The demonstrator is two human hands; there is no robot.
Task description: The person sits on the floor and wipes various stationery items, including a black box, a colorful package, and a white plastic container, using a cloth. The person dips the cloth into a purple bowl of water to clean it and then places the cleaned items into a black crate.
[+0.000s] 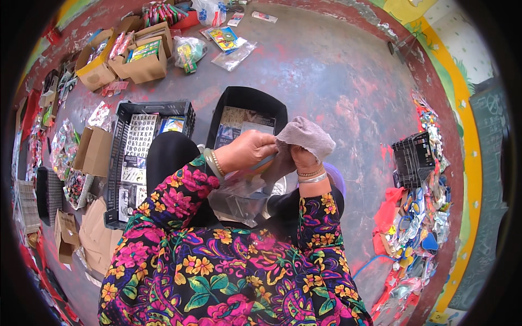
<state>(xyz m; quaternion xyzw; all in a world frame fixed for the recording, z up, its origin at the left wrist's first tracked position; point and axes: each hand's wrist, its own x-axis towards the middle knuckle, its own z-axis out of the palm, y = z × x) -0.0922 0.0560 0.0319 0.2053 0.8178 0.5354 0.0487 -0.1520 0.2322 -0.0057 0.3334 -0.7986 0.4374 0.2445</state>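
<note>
Both hands' fingers (261,145) prob. pinching cloth (307,137)

you sit on a worn grey-red painted concrete floor (337,70), beside a yellow-banded painted wall (467,136).

Soft matt grey cloth (305,137); glossy clear plastic bag (242,196); matt black plastic tray (247,103); brown cardboard box (142,64), far left.

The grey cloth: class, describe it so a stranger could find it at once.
Start at the black tray on the floor ahead of the person's knees. Just right of it, the right hand grips the grey cloth, the only soft, plain fabric among shiny packets.
</note>
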